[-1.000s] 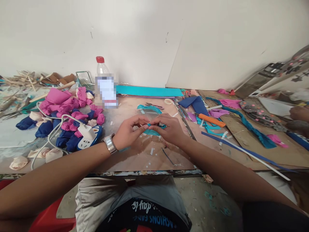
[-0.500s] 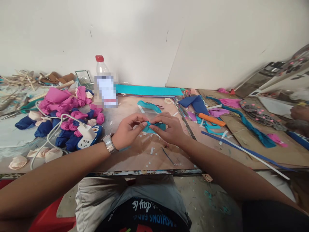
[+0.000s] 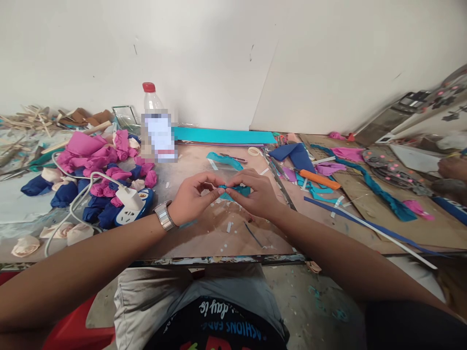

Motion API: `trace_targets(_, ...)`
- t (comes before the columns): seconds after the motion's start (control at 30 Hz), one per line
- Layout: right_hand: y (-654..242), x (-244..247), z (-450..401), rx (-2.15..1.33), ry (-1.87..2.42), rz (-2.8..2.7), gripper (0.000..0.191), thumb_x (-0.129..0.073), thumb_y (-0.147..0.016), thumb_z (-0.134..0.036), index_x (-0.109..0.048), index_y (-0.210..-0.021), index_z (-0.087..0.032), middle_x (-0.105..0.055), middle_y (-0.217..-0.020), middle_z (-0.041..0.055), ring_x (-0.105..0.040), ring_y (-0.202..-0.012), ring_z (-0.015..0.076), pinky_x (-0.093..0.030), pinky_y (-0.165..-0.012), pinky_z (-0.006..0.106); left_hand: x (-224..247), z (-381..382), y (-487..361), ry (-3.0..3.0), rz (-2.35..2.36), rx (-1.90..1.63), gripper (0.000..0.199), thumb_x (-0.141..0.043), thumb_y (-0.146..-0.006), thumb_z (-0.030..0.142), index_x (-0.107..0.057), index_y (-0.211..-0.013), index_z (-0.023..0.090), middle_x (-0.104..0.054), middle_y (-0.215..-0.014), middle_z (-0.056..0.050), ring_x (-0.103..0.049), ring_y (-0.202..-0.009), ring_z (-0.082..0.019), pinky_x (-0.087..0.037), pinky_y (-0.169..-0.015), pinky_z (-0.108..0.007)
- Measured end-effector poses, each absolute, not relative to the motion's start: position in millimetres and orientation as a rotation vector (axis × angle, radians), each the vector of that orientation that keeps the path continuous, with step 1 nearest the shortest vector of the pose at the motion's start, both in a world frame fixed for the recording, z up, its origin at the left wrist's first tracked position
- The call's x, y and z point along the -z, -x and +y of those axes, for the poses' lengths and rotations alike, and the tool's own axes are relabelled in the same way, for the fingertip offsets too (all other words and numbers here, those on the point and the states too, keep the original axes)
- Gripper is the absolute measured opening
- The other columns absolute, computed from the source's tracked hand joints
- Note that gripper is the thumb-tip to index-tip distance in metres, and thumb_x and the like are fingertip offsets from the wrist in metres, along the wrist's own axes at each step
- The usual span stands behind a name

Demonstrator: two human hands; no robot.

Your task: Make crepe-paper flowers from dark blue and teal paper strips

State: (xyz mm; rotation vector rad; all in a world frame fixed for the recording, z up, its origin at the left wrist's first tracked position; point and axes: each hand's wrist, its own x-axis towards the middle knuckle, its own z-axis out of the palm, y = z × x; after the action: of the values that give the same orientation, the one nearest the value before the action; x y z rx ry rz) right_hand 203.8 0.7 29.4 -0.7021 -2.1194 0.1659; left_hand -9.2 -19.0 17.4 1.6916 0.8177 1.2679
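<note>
Over the middle of the table, my left hand (image 3: 193,196) and my right hand (image 3: 257,194) meet fingertip to fingertip. Both pinch one piece of teal crepe paper (image 3: 239,192), gathered between thumbs and forefingers; part of it is hidden behind the fingers. A silver watch circles my left wrist. Just beyond the hands lies a curved teal paper strip (image 3: 224,159), beside a white tape roll (image 3: 254,151). Small white scraps are scattered on the table under my hands.
To the left, a pile of pink and navy crepe flowers (image 3: 105,160) surrounds a power strip (image 3: 134,209) with a white cable. A bottle (image 3: 153,102) stands behind a blurred phone. An orange cutter (image 3: 320,180) lies right; a person's hand (image 3: 452,168) shows at the far right.
The teal paper between my fingertips looks slightly more bunched, and less of it shows below them. My hands stay in nearly the same place.
</note>
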Motion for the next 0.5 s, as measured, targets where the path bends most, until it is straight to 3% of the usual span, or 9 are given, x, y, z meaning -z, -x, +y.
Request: trace_targets(0.5, -204.3, -30.3, -1.6, -0.219, 0.733, -2.069, 0.014, -0.075, -0.091, -0.036, -0.071, -0.087, -0.024, -0.076, -0.084, 0.0021, -0.07, -0.081, 0.0181, -0.053, -0.081, 0.034, -19.0, -17.6, 9.9, -1.618, 0.855, -1.24, 0.026, -0.081, -0.083, 0.039, -0.077, -0.092, 0.016, -0.078, -0.089, -0.008, -0.068, -0.079, -0.017, -0.054, -0.074, -0.03)
